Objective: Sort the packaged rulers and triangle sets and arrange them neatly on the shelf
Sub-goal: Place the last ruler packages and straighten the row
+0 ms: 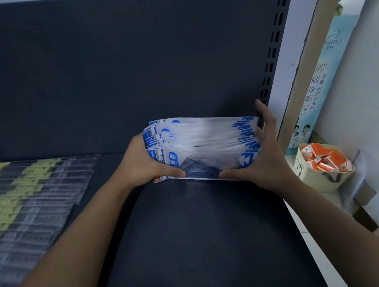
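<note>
Clasping a stack of triangle-set packets [202,144] at both ends, lower edge on the dark shelf [197,235], toward 3 o'clock.
Gripping the 9 o'clock end with the left hand [145,162], fingers curled behind, thumb on the front; holding the 3 o'clock end with the right hand [268,156], fingers spread wide, thumb along the lower edge. Fanned flat at 9 o'clock: ruler packets [26,192].

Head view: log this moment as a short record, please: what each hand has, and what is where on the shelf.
left hand: grips left end of stack of triangle-set packets
right hand: grips its right end, thumb in front
stack: on edge, right part of shelf
packaged rulers: yellow-labelled, overlapping rows, left part of shelf
tub of orange boxes: off the shelf, to the right
</note>
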